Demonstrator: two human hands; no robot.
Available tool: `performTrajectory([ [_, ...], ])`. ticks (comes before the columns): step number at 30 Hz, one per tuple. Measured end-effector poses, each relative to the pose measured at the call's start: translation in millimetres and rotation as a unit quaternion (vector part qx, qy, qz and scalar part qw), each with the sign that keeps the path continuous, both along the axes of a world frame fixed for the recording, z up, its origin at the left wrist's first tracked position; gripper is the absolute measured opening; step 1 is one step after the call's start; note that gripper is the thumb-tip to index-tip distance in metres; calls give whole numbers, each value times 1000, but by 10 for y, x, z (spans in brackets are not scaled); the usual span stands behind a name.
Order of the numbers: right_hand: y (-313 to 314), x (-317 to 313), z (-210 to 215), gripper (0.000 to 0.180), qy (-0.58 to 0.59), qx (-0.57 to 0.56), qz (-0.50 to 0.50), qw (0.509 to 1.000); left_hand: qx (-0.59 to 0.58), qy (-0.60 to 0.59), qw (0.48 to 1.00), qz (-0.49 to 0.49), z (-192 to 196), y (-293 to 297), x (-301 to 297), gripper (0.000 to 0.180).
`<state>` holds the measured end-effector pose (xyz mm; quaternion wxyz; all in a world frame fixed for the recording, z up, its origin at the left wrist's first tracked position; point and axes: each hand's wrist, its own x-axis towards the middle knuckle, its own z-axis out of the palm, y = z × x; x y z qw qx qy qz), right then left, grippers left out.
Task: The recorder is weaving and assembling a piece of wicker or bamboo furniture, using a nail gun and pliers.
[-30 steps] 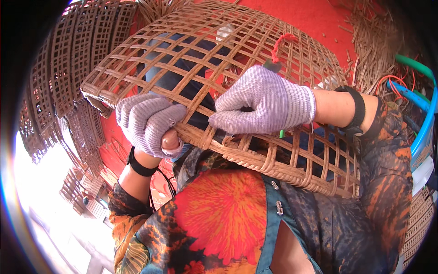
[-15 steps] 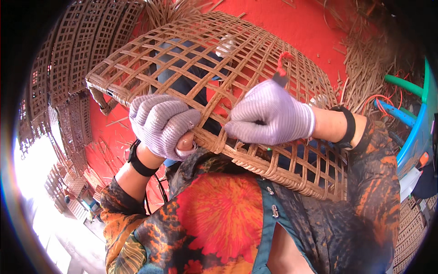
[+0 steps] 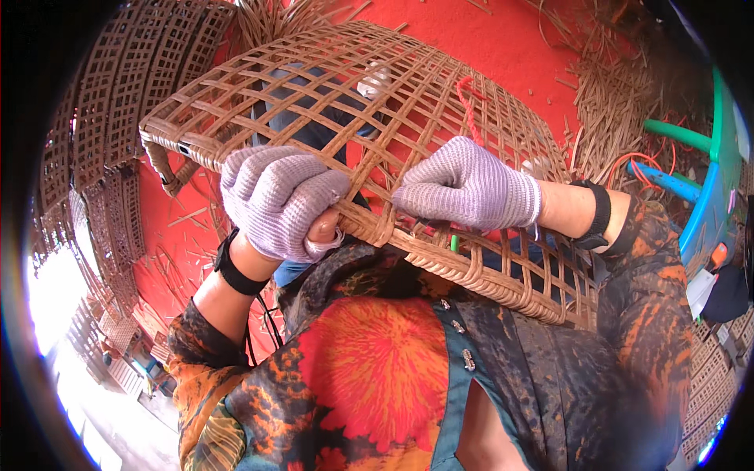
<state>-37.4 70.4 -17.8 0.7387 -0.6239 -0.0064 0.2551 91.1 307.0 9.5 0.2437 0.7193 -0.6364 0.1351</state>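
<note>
A brown woven basket [image 3: 503,292] with an open lattice lies tilted across my lap, its braided rim toward my body. My left hand [image 3: 283,196], in a pale lilac knit glove with the thumb tip bare, is closed over the near edge of the lattice. Beside it, my gloved right hand [image 3: 479,188] is closed in a fist just above the rim. A red cord [image 3: 471,110] rises from behind that fist, and a small green tip [image 3: 454,243] shows below it. The body of the corded tool is mostly hidden by the fingers.
Woven lattice panels [image 3: 118,94] stand stacked at the left. Loose strips [image 3: 613,110] are heaped on the red floor [image 3: 440,35] at the far right. Blue and green plastic furniture [image 3: 699,228] stands at the right edge, near an orange cord [image 3: 640,166].
My right hand has turned slightly; the dark flat piece above it is now hidden and a green tip shows below. The red cord hangs longer. My left hand keeps its grip.
</note>
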Motion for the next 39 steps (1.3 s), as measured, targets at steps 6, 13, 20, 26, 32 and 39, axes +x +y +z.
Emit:
performTrajectory([
  [6, -95, 61, 173, 20, -92, -75, 22, 993, -14, 9, 1000, -1, -14, -1, -46, 22],
  [13, -279, -242, 572, 22, -211, -316, -84, 921, 39, 85, 996, 2, 229, -89, -151, 28],
  [20, -150, -763, 897, 31, -165, -482, -12, 861, 35, 109, 991, -71, 327, -228, -319, 35],
  [26, 110, -859, 1131, 30, -160, -651, -22, 742, 35, 164, 984, -61, 364, -198, -369, 33],
  [32, 352, -839, 1206, 21, -161, -638, 10, 753, 51, 177, 982, -46, 381, -194, -368, 35],
  [39, 609, -680, 1383, 15, -295, -539, 91, 784, 28, 173, 983, -46, 312, -160, -384, 32],
])
